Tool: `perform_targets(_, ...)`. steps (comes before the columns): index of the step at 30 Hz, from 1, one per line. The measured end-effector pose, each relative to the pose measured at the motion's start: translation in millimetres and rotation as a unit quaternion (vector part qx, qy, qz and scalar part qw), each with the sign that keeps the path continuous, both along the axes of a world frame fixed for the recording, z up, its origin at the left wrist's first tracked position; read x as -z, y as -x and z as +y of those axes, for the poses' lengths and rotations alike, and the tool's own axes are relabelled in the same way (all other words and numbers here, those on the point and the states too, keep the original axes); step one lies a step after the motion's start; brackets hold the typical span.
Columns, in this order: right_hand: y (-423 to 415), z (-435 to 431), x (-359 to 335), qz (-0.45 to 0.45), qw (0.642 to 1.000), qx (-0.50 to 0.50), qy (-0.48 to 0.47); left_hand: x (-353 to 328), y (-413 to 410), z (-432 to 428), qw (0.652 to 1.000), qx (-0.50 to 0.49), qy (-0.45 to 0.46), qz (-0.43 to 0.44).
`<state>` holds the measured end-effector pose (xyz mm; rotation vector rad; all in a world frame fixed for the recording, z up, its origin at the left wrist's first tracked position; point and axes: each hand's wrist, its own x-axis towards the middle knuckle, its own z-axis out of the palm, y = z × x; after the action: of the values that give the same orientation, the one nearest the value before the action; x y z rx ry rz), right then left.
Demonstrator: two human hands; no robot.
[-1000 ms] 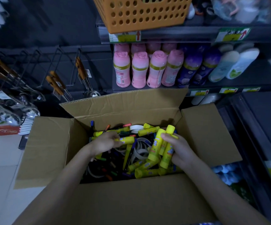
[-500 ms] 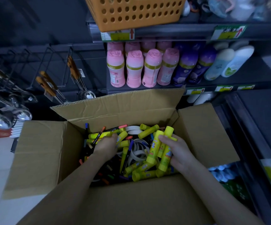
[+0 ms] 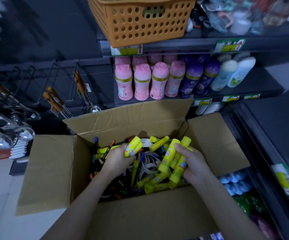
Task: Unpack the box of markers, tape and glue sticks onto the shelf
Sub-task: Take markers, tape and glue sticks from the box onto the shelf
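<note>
An open cardboard box (image 3: 53, 170) stands on the floor in front of me, holding yellow glue sticks (image 3: 155, 187), markers (image 3: 138, 168) and rolls of tape (image 3: 148, 168). Inside the box, my left hand (image 3: 117, 160) grips two yellow glue sticks (image 3: 133, 148), lifted above the pile. My right hand (image 3: 194, 165) grips a bundle of several glue sticks (image 3: 173, 160) at the box's right side. A dark shelf unit (image 3: 201, 45) rises behind the box.
An orange perforated basket (image 3: 140, 23) sits on the upper shelf. Pink bottles (image 3: 141, 84), purple bottles (image 3: 192, 80) and white bottles (image 3: 233, 73) fill the shelf below. Ladles and utensils (image 3: 10, 129) hang on hooks at left. Packaged goods (image 3: 239, 184) lie low at right.
My left hand has taken hold of two glue sticks from the pile and raised them. My right hand keeps its bundle and has barely moved.
</note>
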<state>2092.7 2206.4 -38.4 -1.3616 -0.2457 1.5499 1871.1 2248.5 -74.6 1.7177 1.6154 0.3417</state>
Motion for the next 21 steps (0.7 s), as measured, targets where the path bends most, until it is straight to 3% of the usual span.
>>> perform_targets(10, 4, -61, -45, -0.128, 0.981, 0.127, -0.074, -36, -15, -31, 0.995, -0.012, -0.058, -0.084)
perform_targets(21, -56, -158, -76, -0.063, 0.946, 0.298, -0.106, -98, -110, -72, 0.977, 0.152, -0.098, -0.112)
